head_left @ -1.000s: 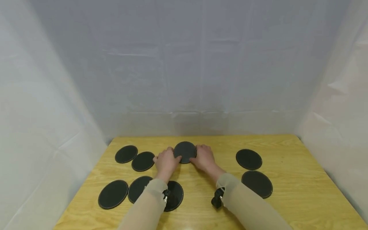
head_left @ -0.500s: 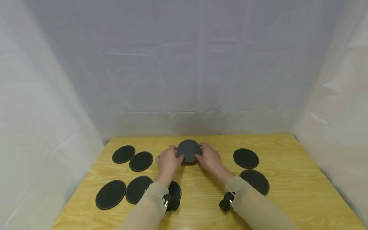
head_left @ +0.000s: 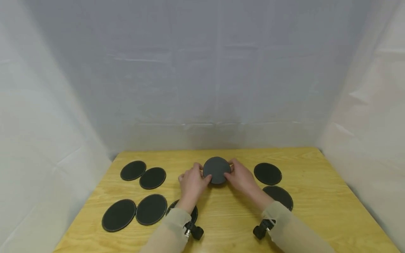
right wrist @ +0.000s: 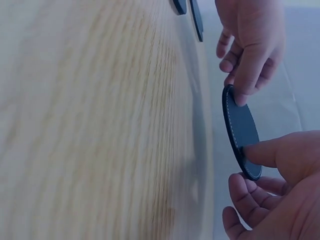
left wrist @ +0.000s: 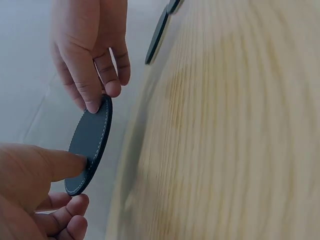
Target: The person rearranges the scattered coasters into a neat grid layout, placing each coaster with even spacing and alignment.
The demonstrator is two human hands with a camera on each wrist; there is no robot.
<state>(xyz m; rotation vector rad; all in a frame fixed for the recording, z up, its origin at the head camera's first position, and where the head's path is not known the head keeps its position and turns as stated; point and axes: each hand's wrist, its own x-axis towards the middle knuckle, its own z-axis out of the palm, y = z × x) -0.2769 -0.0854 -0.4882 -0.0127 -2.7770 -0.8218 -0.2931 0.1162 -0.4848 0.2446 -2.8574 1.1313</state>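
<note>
A round black coaster (head_left: 217, 170) with pale edge stitching is held between both hands above the far middle of the table. My left hand (head_left: 193, 183) pinches its left edge, thumb on the upper face and fingers beneath. On the opposite edge, my right hand (head_left: 243, 176) pinches it the same way. In the left wrist view the coaster (left wrist: 90, 142) hangs tilted, apart from the wood. The right wrist view shows the thumb pressed on the coaster's face (right wrist: 245, 125) and the other fingers curled below.
Several black coasters lie flat on the wooden table (head_left: 227, 225): a back-left pair with one coaster (head_left: 133, 170), a front-left row with another (head_left: 118, 215), partly under my left sleeve, and a right pair (head_left: 267, 173). Pale sheeting (head_left: 202, 70) walls the back and sides.
Both hands have carried the coaster up off the table and a little to the right. The other coasters keep their places while the view shifts slightly.
</note>
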